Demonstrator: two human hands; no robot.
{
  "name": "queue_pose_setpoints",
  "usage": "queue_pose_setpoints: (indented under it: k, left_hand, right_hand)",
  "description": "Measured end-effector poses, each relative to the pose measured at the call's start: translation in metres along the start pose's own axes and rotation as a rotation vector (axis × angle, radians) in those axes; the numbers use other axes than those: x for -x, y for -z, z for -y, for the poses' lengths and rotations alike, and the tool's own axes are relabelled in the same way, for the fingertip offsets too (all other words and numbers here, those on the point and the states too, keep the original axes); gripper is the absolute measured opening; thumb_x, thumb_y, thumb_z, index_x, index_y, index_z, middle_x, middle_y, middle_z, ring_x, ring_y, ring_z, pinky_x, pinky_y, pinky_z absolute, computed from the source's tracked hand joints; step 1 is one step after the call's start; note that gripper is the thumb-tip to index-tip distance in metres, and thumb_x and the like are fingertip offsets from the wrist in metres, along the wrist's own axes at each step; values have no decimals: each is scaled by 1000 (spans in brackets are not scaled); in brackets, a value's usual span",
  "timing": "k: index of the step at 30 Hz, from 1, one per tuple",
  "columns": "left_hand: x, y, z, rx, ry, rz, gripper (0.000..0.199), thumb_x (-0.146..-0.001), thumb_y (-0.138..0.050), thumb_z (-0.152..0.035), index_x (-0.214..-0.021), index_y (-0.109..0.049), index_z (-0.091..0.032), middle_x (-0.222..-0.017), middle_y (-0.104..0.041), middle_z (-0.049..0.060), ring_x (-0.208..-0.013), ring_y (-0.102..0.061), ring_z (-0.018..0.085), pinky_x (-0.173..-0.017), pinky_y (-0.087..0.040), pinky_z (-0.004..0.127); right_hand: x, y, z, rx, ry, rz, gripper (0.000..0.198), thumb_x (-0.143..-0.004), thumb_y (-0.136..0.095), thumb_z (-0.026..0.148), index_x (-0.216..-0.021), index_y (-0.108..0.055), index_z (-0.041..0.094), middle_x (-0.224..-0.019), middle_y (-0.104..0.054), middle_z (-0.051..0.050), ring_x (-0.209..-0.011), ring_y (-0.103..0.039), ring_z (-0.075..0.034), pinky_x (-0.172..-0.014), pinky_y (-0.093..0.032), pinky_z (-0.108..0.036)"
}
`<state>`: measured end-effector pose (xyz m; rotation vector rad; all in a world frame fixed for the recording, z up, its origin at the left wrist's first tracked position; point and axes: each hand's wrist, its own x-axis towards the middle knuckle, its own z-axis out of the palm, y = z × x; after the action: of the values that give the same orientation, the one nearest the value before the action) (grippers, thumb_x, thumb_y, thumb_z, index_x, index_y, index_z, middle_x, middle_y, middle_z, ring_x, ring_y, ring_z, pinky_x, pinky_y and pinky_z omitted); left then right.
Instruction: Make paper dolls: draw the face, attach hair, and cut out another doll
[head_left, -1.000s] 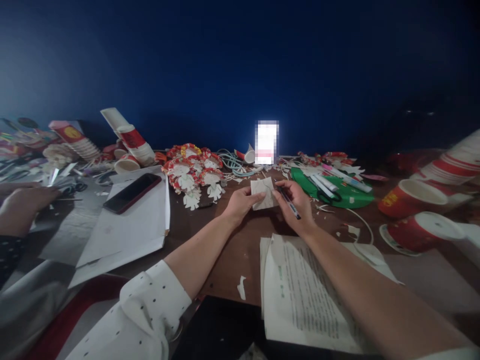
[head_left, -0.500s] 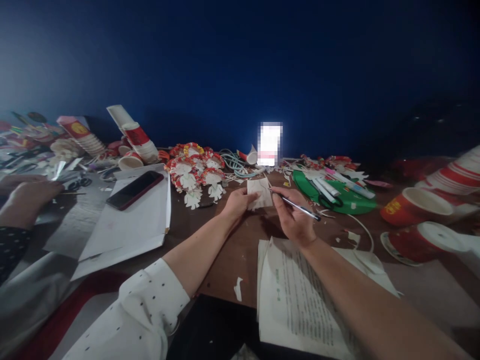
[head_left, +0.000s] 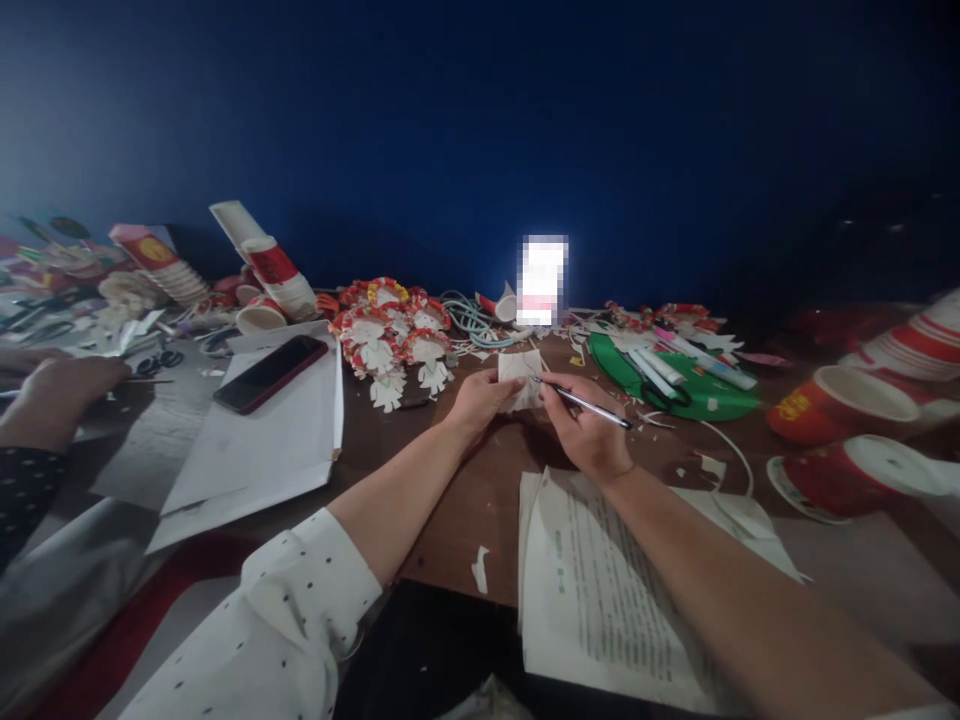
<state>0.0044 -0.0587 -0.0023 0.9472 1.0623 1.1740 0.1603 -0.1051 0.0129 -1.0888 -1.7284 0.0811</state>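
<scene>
The left hand point(head_left: 484, 405) pinches a small, pale, squarish piece of paper point(head_left: 517, 368) between thumb and fingers at its lower left side, probably so that the face stays steady and uncovered. This paper is between the two hands, over the brown table point(head_left: 435, 540). The right hand point(head_left: 589, 425) pinches a slim black-and-white pen point(head_left: 594, 408) near its point, with the fingers bent close together; such a grip seems to serve fine control. Whether the tip touches the paper, I cannot tell. Compared with one second earlier, the pen lies flatter, and its tip is over the paper instead of near its right edge.
</scene>
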Motion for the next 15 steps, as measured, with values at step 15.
queue_pose_setpoints:
  k: [15]
  left_hand:
    - [1, -1, -2, -19, 29, 4, 34, -60, -83, -30, -86, -74, -11, -73, -72, 6, -59, -62, 14, -66, -50, 28]
  right_hand:
    - [0, -2, -1, 27, 11, 0, 20, -93, -56, 30, -101, -72, 20, -99, -76, -7, -91, -71, -19, -87, -55, -33]
